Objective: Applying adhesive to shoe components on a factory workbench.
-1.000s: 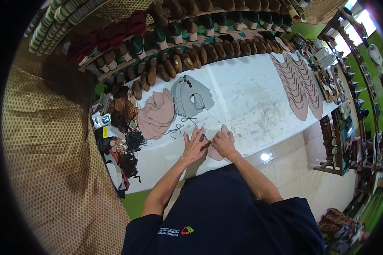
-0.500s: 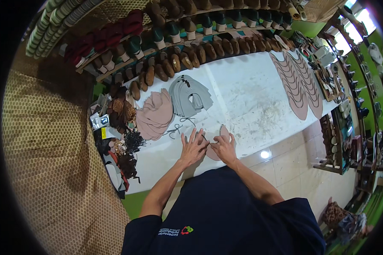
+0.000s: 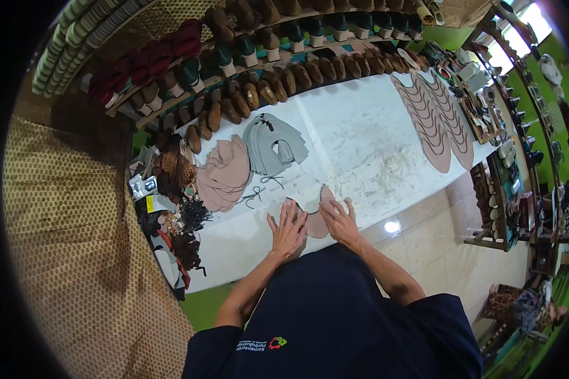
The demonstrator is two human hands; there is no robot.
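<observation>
A curved pink shoe upper piece (image 3: 317, 227) with a dark trimmed inner edge lies at the table's near edge in front of me. My left hand (image 3: 288, 232) rests flat on its left side with fingers stretched out. Over its right arm lies my right hand (image 3: 339, 222), its fingers extended and slightly bent. Both palms cover part of the piece. Just beyond my left hand are two dark cord bows (image 3: 251, 199). Farther left sit a fanned stack of pink pieces (image 3: 224, 174) and a fanned stack of grey ones (image 3: 269, 151).
The white-covered table (image 3: 354, 139) bears two overlapping rows of pink uppers (image 3: 430, 132) at its right end. Brown shoe lasts (image 3: 303, 77) line the back, below shelves of shoes. Dark trimmings (image 3: 186, 246) crowd the left end. A shoe rack (image 3: 494, 215) stands at the right.
My fingers have spread and flattened on the upper, where they were bunched together at its inner edge. My hands are slightly farther apart, and more of the dark-edged piece shows.
</observation>
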